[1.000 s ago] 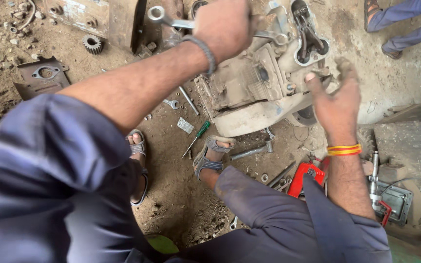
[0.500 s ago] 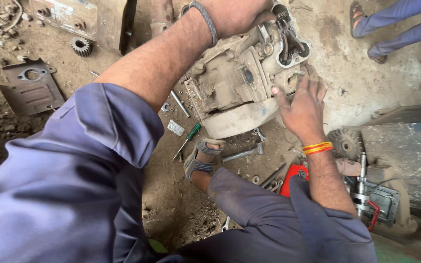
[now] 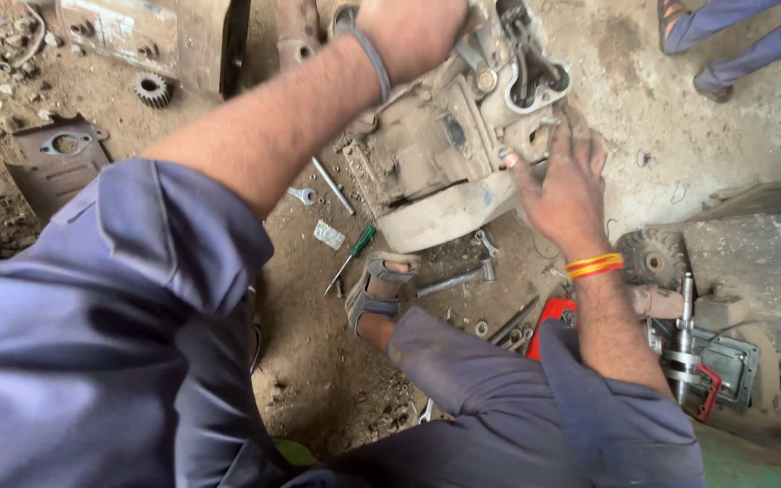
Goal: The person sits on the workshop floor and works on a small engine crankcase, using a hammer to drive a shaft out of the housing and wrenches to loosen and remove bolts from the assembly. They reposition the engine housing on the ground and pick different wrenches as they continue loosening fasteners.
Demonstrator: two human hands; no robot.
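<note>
A: Where are your hands right now?

B: Your left hand is up at the top of the engine block, closed over its upper edge. Your right hand lies flat against the block's right side, fingers spread and pressed on the metal, not wrapped round anything

A: And where is the block itself?

B: It sits tilted on the dirt floor just in front of your sandalled foot, its dusty pale casing turned towards you

A: What lies around it?

B: A green-handled screwdriver is just left of your foot, with a small spanner and a thin metal rod near it. A hammer rests between your foot and the block. A gear wheel lies well apart at the upper left, and a flat metal plate is on the far left
</note>
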